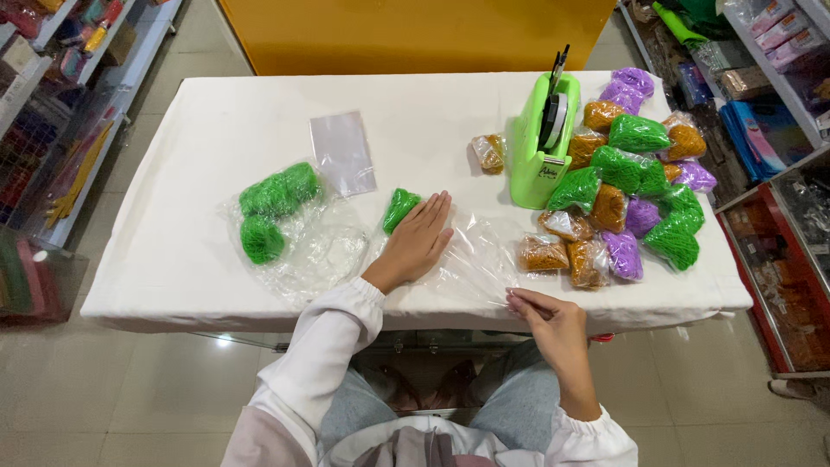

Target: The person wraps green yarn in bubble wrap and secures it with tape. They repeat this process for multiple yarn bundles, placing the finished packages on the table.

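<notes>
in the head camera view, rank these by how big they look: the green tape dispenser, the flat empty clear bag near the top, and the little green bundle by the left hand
Largest to smallest:
1. Green tape dispenser
2. Flat empty clear bag
3. Little green bundle, beside the left hand

All three lie on the white table at similar range, so the order looks sound.

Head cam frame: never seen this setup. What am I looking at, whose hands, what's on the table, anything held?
There is one picture, taken from a camera on a person's head and looking down at their own two hands. No robot. The left hand lies flat on a clear plastic bag, beside a small green bundle. The right hand pinches that bag's near edge. On the white table there are also a green tape dispenser, a pile of bagged green, purple and orange bundles, loose green bundles on plastic and an empty flat bag.
</notes>
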